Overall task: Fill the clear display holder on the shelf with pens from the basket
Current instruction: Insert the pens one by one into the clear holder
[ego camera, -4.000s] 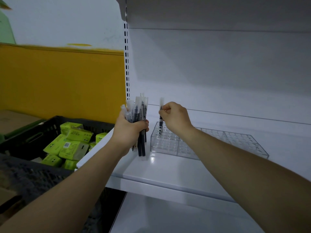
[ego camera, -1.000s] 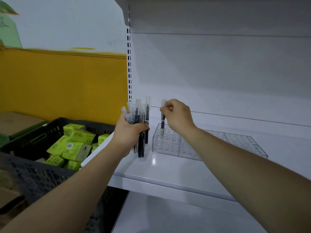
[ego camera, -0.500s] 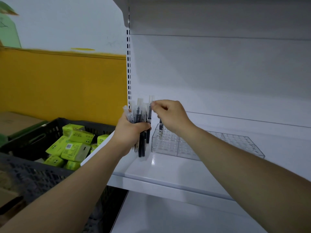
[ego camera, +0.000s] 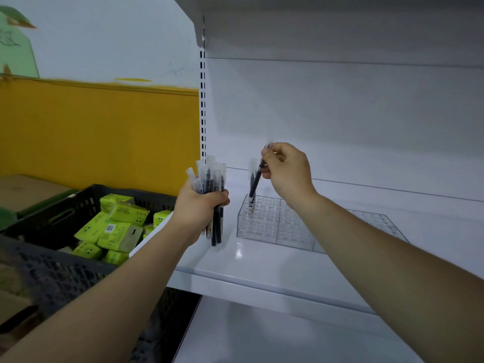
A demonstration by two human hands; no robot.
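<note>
A clear display holder (ego camera: pixel 275 226) with a grid of small holes lies on the white shelf (ego camera: pixel 262 268). One capped pen (ego camera: pixel 253 174) stands upright in its far left corner. My right hand (ego camera: pixel 288 171) pinches a second dark pen (ego camera: pixel 256 183) by its top, tilted, with its tip at the holes beside the standing pen. Left of the holder, my left hand (ego camera: pixel 200 205) grips a bundle of several dark pens with clear caps (ego camera: pixel 213 184), held upright above the shelf's left end.
A black plastic basket (ego camera: pixel 78 205) with several green packets (ego camera: pixel 115 226) sits to the left, below shelf height. A slotted shelf upright (ego camera: pixel 202 106) rises behind my left hand. Another white shelf overhangs above, and one lies below. A yellow wall is at the left.
My right hand took one pen from the bundle in my left hand and carried it right, over the holder's far left corner. One pen stands in the holder since the earlier frames.
</note>
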